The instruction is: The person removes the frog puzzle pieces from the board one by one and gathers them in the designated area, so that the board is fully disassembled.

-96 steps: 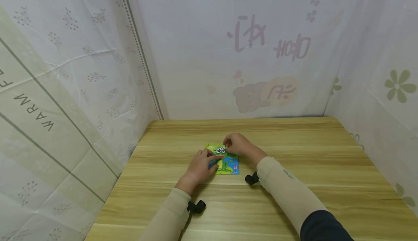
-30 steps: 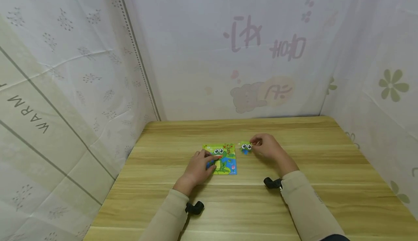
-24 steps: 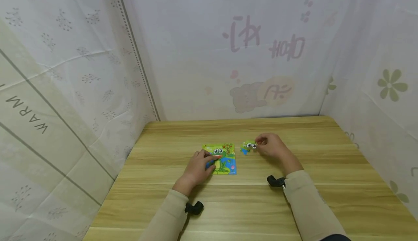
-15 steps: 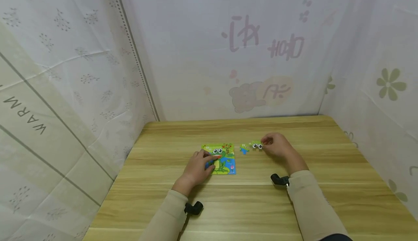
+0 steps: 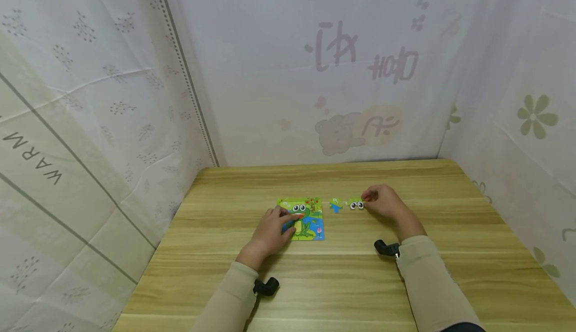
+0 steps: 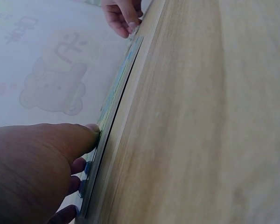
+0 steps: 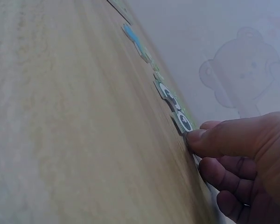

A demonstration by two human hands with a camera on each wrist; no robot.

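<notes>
A square frog puzzle board (image 5: 313,223) lies on the table, printed in green, blue and yellow. My left hand (image 5: 271,231) rests over its left side, fingers spread, the thumb pressing on its surface in the left wrist view. To the right of the board, a small green and blue puzzle piece (image 5: 335,205) lies by itself. Farther right is a puzzle piece with two cartoon eyes (image 5: 356,204), flat on or just above the table. My right hand (image 5: 382,203) pinches its right end; in the right wrist view the thumb (image 7: 203,142) covers that corner.
The wood-grain table (image 5: 324,287) reaches back to a printed white curtain (image 5: 270,97), with more curtain on both sides. A black wrist camera (image 5: 267,287) sits on the left sleeve, and another camera (image 5: 386,248) on the right one.
From the board's upper right, my right hand has moved rightward with the eyes piece, leaving the green and blue piece behind on the table. My left hand has stayed on the board.
</notes>
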